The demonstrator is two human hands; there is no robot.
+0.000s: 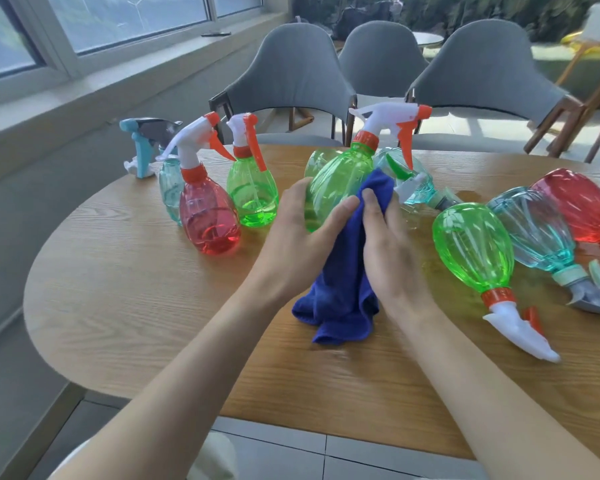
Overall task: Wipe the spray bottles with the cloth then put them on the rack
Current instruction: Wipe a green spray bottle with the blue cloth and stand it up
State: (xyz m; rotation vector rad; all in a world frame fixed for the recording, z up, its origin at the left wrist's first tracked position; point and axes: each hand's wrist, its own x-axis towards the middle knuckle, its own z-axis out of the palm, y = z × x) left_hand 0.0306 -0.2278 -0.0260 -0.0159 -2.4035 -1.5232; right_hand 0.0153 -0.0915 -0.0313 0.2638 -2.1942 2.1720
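Note:
My left hand [300, 237] grips the lower body of a green spray bottle [340, 174] with a white and orange trigger head, held tilted above the table. My right hand [388, 251] presses a blue cloth [340, 285] against that bottle's right side; the cloth hangs down onto the table. Upright at the left stand a red bottle [208, 220], a green bottle [252, 192] and a pale teal bottle [169, 188]. Lying on their sides at the right are a green bottle [471, 247], a teal bottle [534, 230] and a red bottle [579, 206]. No rack is in view.
The wooden table [136, 306] has a rounded left edge. Another teal bottle [416, 188] lies behind the held one. Three grey chairs [291, 71] stand along the far side. A window sill [84, 88] runs at the left.

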